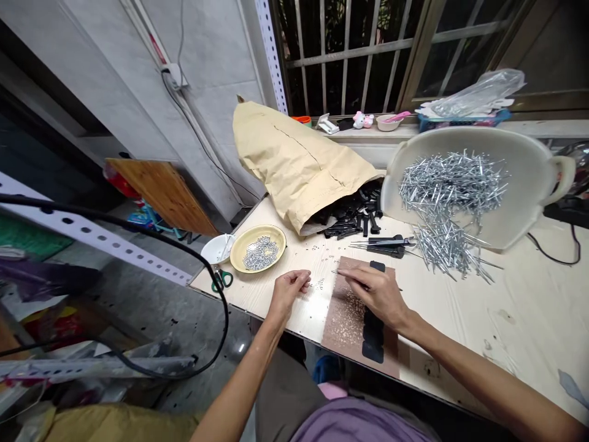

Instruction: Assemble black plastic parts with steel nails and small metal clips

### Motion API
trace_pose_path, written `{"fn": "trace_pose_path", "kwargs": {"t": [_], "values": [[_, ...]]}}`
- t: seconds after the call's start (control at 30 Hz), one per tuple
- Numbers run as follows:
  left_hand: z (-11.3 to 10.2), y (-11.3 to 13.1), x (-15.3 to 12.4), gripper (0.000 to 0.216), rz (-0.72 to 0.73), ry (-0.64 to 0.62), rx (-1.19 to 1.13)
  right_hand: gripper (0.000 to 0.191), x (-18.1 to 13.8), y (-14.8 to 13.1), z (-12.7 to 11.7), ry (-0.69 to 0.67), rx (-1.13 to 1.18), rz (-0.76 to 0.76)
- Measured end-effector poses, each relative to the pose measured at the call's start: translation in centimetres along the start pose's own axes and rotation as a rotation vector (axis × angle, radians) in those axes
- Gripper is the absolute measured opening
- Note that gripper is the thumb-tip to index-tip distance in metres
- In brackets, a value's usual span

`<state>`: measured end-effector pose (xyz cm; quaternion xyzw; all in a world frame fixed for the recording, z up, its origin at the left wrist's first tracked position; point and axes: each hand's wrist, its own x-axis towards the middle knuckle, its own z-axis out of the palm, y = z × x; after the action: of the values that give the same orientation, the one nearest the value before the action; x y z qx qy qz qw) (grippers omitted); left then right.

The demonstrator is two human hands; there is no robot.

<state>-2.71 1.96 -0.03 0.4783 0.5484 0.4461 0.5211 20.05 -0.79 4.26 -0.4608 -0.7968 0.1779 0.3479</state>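
Thin metal pin (345, 275) pinched in the right hand (377, 294), over the brown board (343, 322) at the desk's (506, 307) front edge. Left hand (288, 291) curled narrow beside tiny loose bits (318, 283); contents too small to tell. Probably best: keep the pin level, wrist resting. Yellow dish (239, 259) toward the left corner.

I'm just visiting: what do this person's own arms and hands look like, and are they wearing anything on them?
Both are bare. The left hand and the right hand wear no gloves, and no ring, watch or band shows. No sleeve covers either forearm up to the frame's edge. Low in the picture lies a purple garment on the body.
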Motion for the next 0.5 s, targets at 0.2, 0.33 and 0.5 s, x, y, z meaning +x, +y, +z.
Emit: {"fn": "trace_pose_path", "kwargs": {"t": [0.2,0.33,0.5], "values": [[3.0,2.4,-1.6,0.028,-0.311,-0.148,-0.691,0.024,0.7,-1.2,1.3,-0.018,-0.162,-0.036],[3.8,2.9,-2.0,0.030,-0.327,-0.152,-0.721,0.024,0.6,-1.1,1.0,-0.002,-0.202,-0.024],[4.2,2.9,-2.1,0.028,-0.297,-0.171,-0.656,0.025,0.1,-1.2,0.7,-0.001,-0.209,-0.011]]}}
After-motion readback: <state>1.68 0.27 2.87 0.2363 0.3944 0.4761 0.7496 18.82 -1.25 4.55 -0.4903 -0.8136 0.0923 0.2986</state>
